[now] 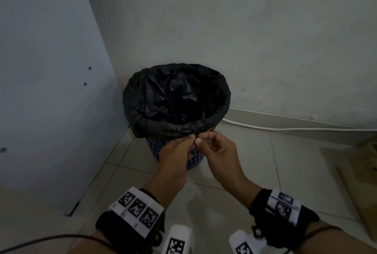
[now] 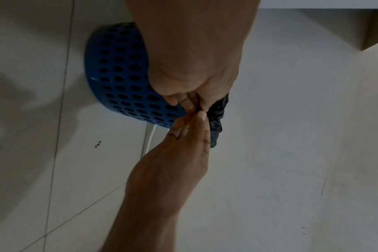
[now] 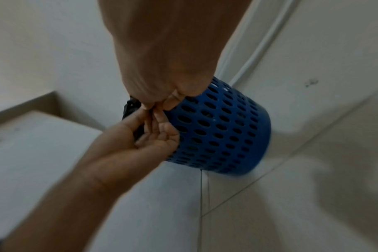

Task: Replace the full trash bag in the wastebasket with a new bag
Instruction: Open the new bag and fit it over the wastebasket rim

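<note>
Black trash bag (image 1: 175,98) lining the blue wastebasket (image 1: 157,151), both hands (image 1: 199,147) pinching its gathered edge at the near rim.

Crinkled glossy black plastic bag (image 1: 175,98), perforated smooth blue plastic wastebasket (image 3: 222,129), glazed floor tiles (image 1: 234,151)

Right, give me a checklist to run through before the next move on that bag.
1. Black bag folded over the rim of the blue wastebasket: ok.
2. Left hand pinching the bag edge at the near rim: ok.
3. Right hand pinching the same spot: ok.
4. Wastebasket upright on the floor tiles: ok.
5. Bag seated evenly round the far rim: ok.
6. Knot or tuck at the pinch finished: cannot tell.
</note>
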A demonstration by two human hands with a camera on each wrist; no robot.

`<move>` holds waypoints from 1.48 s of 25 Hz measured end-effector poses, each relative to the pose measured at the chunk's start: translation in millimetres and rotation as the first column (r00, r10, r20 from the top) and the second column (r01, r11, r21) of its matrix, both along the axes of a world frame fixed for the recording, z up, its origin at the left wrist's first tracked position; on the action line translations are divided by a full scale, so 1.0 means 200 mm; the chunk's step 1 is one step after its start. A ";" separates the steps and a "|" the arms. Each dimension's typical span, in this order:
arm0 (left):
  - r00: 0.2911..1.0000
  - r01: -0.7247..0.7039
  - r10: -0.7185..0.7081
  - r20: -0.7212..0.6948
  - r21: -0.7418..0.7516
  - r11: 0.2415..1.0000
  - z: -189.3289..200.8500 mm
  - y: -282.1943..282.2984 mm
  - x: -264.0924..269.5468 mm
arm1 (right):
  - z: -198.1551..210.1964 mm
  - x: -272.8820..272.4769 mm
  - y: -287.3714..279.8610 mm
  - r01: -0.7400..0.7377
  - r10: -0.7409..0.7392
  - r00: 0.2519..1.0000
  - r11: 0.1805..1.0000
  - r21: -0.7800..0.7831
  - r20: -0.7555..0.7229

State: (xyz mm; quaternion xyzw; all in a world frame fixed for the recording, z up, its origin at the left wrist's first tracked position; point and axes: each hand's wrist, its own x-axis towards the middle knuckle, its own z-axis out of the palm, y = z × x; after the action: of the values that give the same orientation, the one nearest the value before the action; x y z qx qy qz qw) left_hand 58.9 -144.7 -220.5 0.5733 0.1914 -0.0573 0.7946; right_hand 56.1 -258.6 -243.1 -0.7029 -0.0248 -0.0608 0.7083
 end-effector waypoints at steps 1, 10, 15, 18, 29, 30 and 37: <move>1.000 0.002 -0.002 -0.002 0.000 1.000 0.01 0.00 0.00 | 0.00 -0.01 -0.01 0.015 -0.006 0.998 0.992 -0.128 0.070; 0.948 -0.312 0.316 0.033 -0.080 0.947 0.07 0.02 0.00 | 0.02 0.01 0.01 0.036 0.026 0.989 0.913 -0.407 0.146; 0.913 -0.405 0.407 0.036 -0.044 0.913 0.12 0.08 0.08 | 0.07 0.05 0.08 0.121 -0.119 0.988 0.992 0.022 -0.102; 0.910 -0.405 0.410 0.058 -0.082 0.911 0.12 0.08 0.07 | 0.14 0.04 0.14 0.227 -0.040 0.921 0.864 0.449 -0.388; 0.926 -0.320 0.317 0.205 -0.022 0.947 -0.03 0.10 -0.04 | 0.12 -0.02 0.13 0.211 0.162 0.874 0.723 0.658 -0.458; 0.936 -0.308 0.316 0.156 -0.074 0.948 -0.05 0.09 -0.06 | 0.10 -0.03 0.15 0.191 0.169 0.882 0.724 0.662 -0.439; 0.917 -0.385 0.390 0.083 -0.074 0.920 -0.06 0.09 -0.05 | 0.09 -0.04 0.12 0.173 0.158 0.849 0.818 0.548 -0.504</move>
State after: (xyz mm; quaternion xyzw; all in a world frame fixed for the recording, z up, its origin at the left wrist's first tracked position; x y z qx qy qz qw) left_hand 49.6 -127.0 -232.9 0.5038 0.2610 0.1233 0.8142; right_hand 47.8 -233.8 -225.1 -0.4450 0.1928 0.1272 0.8652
